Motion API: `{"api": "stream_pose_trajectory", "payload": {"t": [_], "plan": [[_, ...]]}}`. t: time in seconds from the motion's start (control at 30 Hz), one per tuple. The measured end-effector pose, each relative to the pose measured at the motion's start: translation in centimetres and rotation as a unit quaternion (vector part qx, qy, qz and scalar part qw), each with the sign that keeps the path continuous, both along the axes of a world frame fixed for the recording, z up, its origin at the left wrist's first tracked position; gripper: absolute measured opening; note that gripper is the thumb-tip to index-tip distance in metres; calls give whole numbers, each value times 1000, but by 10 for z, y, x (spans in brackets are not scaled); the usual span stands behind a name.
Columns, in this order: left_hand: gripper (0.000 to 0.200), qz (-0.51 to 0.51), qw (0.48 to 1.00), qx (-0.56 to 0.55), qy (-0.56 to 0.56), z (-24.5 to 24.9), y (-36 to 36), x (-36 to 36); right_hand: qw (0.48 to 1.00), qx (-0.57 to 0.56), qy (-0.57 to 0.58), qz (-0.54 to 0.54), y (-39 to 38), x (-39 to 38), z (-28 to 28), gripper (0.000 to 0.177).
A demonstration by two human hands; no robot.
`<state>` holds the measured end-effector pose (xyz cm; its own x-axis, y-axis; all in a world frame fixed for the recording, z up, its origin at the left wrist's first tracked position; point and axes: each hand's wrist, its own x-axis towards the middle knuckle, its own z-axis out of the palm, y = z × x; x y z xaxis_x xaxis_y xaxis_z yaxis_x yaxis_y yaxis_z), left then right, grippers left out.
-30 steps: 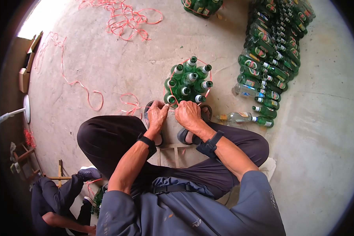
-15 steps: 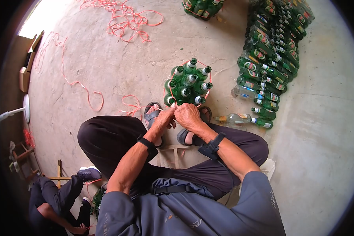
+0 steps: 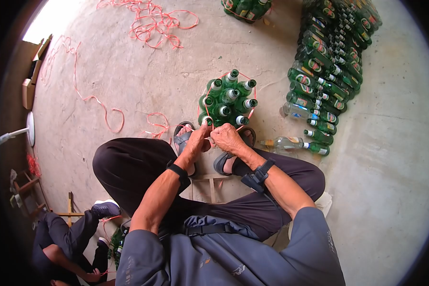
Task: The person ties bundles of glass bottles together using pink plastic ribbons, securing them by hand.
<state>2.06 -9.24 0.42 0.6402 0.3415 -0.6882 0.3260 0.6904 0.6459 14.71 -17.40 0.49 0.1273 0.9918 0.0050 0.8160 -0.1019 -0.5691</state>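
1. the left hand (image 3: 194, 140) reaches to the near left edge of a bundle of green bottles (image 3: 228, 99), its grip pinched shut on the red string (image 3: 199, 110) looped around that bundle.
2. the right hand (image 3: 227, 138) is just beside it and touches the left fingers; its grip is curled together, but whether the string lies inside it is hidden.
3. the bundle stands upright on the concrete floor (image 3: 143, 81), just beyond the person's sandals (image 3: 182, 137), with the caps pointing up.
4. to the right, many green bottles lie in rows (image 3: 325, 71), and a clear bottle (image 3: 287, 142) lies near the right knee.
5. loose red string (image 3: 152, 24) is strewn on the far floor, and another bundle (image 3: 245, 7) sits at the far edge.
6. another person (image 3: 64, 238) crouches at the near left.
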Motion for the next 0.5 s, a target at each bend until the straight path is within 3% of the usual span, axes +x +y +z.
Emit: {"api": "stream_pose_trajectory", "payload": {"t": [0.07, 0.1, 0.13, 0.17, 0.2, 0.3, 0.4, 0.47, 0.5], "plan": [[68, 3, 1000, -9, -9, -2, -3, -1, 992, -104, 71, -14, 2, 2, 1, 31], [68, 4, 1000, -18, -18, -5, -4, -2, 992, -105, 72, -14, 2, 1, 7, 31], [68, 5, 1000, -18, -18, -10, -3, -5, 972, -132, 187, -51, 2, 1, 12, 31], [64, -74, 996, -42, -27, -16, 1, -9, 937, -157, 299, -88, 2, 2, 18, 31], [61, -152, 986, -66, -35, -20, 3, -11, 937, -157, 299, -88, 3, 3, 29, 31], [45, -84, 992, -94, 0, -10, 5, -12, 928, -178, 301, -132, 2, 4, 44, 28], [30, 6, 993, -121, -16, -9, 5, -14, 964, -150, 208, -68, -5, 3, 28, 24], [22, 5, 996, -92, -11, -14, 4, -20, 999, -28, -27, 15, -11, -2, 16, 20], [15, 1, 998, -63, -6, -16, 3, -22, 999, -28, -26, 16, -12, -6, 23, 20]]}}
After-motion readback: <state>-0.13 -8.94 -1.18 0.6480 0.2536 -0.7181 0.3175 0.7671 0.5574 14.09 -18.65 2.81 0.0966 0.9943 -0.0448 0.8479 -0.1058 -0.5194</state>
